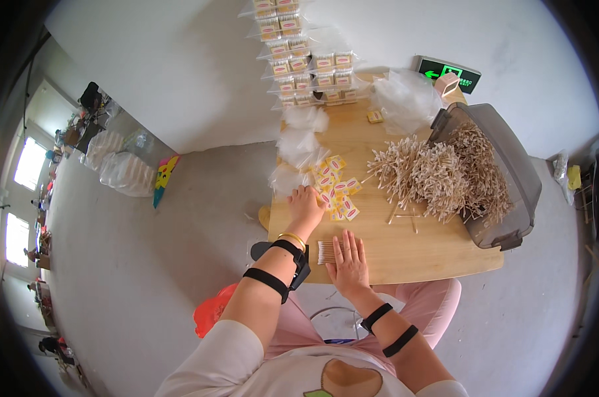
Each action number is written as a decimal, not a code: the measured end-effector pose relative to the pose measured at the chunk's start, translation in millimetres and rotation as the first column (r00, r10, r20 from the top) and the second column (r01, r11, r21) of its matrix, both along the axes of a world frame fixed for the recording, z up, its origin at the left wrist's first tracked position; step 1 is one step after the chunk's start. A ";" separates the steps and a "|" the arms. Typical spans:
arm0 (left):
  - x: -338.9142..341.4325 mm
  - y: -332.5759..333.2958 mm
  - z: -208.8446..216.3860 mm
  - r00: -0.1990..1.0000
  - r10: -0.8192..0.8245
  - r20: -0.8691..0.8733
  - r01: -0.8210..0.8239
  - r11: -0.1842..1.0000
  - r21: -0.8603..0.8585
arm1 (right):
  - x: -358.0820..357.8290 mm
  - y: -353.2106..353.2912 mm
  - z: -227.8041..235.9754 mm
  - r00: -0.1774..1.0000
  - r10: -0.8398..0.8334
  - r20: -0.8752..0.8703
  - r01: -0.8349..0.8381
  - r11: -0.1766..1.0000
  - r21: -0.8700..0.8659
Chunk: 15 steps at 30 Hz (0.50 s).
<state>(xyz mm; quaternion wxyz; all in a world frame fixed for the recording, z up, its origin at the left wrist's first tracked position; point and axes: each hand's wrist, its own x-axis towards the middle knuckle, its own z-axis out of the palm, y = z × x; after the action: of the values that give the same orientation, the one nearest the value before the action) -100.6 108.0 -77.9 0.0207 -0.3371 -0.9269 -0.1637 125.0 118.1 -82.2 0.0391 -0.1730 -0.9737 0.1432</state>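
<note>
My right hand (pixel 350 264) lies flat near the table's front edge, fingers stretched out over a neat row of cotton swabs (pixel 324 252). The swabs' left ends show beside the fingers; the rest are covered. My left hand (pixel 306 204) reaches to the left edge of a loose heap of small yellow and white cards (pixel 343 188). Its fingers are bent and slightly apart, beside the cards and just below a clear plastic bag (pixel 287 179). Nothing held shows in it, though the fingertips are partly hidden. A black device is strapped to my left forearm, with black bands on both.
A grey plastic bin (pixel 530 178) lies tipped on the wooden table (pixel 418 255), spilling a big heap of cotton swabs (pixel 438 173). Stacked packs of swabs (pixel 283 66) stand at the back left. More clear bags (pixel 406 99) lie at the back, near a lit green sign (pixel 463 74).
</note>
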 end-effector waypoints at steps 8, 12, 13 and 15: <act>-1.5 -18.7 15.3 0.764 -0.354 0.539 -0.051 0.800 0.598 | 1.3 4.6 6.8 0.999 -0.011 -0.035 0.009 0.999 -0.047; 20.7 -62.0 15.5 0.532 -0.360 0.766 -0.128 0.861 0.493 | 1.3 7.6 4.6 0.999 -0.025 -0.039 0.024 0.999 -0.034; 26.8 -72.4 13.8 0.598 -0.323 0.734 0.006 0.917 0.398 | 1.0 7.0 4.4 0.999 -0.025 -0.043 0.024 0.999 -0.037; 32.9 -84.1 10.1 0.665 -0.295 0.687 0.132 0.951 0.281 | 0.5 5.8 4.7 0.999 -0.019 -0.045 0.019 1.000 -0.006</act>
<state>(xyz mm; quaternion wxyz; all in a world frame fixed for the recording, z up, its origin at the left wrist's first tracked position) -67.7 24.0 -67.8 -0.3291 -0.3483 -0.7915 -0.3793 125.5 123.9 -77.5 0.0619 -0.1793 -0.9704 0.1492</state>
